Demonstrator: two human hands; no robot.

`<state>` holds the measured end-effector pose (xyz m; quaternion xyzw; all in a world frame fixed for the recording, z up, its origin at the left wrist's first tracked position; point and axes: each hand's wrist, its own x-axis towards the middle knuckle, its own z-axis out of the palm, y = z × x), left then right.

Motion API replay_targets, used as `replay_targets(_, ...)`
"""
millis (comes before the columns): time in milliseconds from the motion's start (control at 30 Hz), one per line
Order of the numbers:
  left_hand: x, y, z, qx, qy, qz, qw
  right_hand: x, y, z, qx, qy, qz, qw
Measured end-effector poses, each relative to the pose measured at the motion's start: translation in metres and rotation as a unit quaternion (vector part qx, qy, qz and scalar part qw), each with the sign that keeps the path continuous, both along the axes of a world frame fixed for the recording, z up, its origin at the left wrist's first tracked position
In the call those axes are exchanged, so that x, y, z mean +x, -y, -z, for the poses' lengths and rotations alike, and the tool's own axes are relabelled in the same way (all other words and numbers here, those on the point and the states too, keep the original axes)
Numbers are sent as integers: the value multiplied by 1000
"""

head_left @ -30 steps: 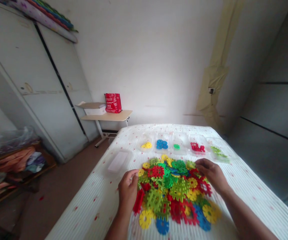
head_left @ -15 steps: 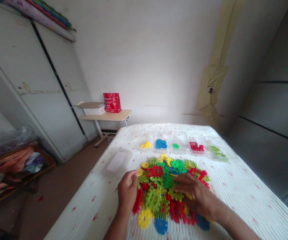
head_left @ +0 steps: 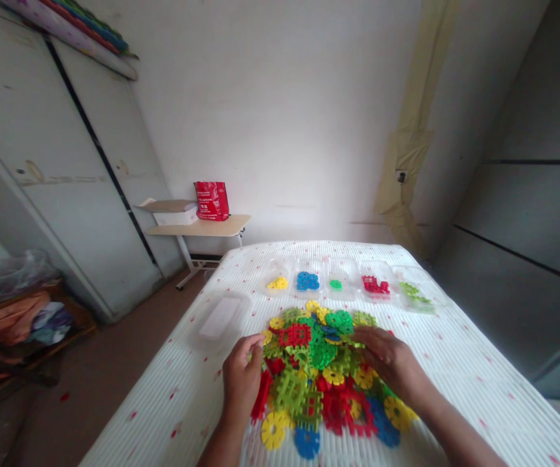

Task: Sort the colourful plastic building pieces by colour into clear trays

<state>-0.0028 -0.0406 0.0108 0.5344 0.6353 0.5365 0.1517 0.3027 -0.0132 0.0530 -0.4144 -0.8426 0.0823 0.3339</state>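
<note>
Head view: my left hand [head_left: 242, 371] curls, right hand [head_left: 392, 363] arches at a heap of multicoloured, notched plastic pieces [head_left: 322, 353], both grips unclear; I'd touch lightly, lest any slide.

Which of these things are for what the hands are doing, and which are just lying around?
Seem to belong:
colourful plastic pieces, heaped at the left hand and right hand
five clear tubs, each with pieces of one colour
clear container left of the heap, perhaps

Just lying about:
red bag and white box on the side table
cloth at far left
</note>
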Motion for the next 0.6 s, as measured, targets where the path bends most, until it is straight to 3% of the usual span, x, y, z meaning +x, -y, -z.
replay_targets(100,0,0,-1,0,-6,-2,1000,-5,3,-1,1,48,-20,999)
replay_targets(267,2,2,-7,6,-12,-3,1000,-10,12,-11,-65,100,-88,989)
replay_targets(400,3,3,-9,8,-12,-2,1000,-11,14,-11,-77,133,-76,985)
replay_targets(600,2,1,-4,-3,-16,-3,1000,-20,13,-3,-33,173,-50,983)
